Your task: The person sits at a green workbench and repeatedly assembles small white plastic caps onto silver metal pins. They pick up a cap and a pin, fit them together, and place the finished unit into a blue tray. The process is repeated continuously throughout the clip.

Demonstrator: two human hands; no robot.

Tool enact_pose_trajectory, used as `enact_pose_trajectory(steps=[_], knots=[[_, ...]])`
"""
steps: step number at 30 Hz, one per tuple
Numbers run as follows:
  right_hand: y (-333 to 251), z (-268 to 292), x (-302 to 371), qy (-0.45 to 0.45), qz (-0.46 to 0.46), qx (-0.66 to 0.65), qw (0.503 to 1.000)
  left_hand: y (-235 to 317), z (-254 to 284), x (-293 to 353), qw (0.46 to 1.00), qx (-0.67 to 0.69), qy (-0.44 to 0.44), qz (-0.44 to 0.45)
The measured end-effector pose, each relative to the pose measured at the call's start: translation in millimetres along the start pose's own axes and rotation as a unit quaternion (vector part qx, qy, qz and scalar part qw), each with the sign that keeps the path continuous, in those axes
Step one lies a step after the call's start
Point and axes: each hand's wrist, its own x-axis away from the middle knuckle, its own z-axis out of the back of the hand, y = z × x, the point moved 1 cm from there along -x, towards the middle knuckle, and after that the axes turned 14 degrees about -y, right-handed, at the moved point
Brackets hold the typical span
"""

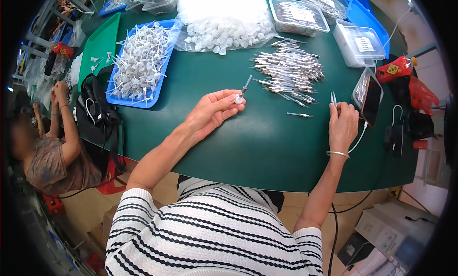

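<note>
My left hand (210, 112) pinches a small white round cap (239, 100) between thumb and fingers; a thin tube with a dark metal section (245, 87) stands up from it. My right hand (342, 128) is closed around tweezers (333, 99), their tips pointing away from me. Between the hands, farther off, lies a heap of slim clear tubes with metal parts (291, 68). One loose tube (299, 115) rests apart on the near side of that heap. Left of my left hand, a blue tray (128, 102) holds many white-capped tube pieces (143, 56).
A plastic bag of white caps (224, 30) lies at the back. Clear boxes (298, 18) stand at the back right. A phone (372, 101) with a white cable leans by a small box. A black bag (95, 118) and a co-worker (62, 156) are at left.
</note>
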Motion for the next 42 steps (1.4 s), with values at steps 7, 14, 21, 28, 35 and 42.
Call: enact_pose_trajectory(steps=[7,14,21,28,35,42], knots=[[-77,27,17,-0.078,0.228,-0.382,0.892,-2,1,3,1.0,-0.015,-0.012,0.0],[-134,-1,25,-0.196,0.292,-0.588,0.728,-2,-2,2,0.999,-0.033,-0.017,0.007],[-135,-8,30,-0.181,0.269,-0.599,0.732,-2,1,2,1.0,-0.017,-0.024,0.007],[-135,-9,32,-0.153,0.288,-0.58,0.747,-3,1,1,1.0,-0.001,-0.018,0.003],[-133,-9,31,-0.163,0.28,-0.575,0.752,-2,2,1,1.0,0.005,-0.023,-0.005],[-133,-5,33,-0.144,0.298,-0.549,0.767,-2,-1,2,1.0,-0.022,-0.007,-0.01]])
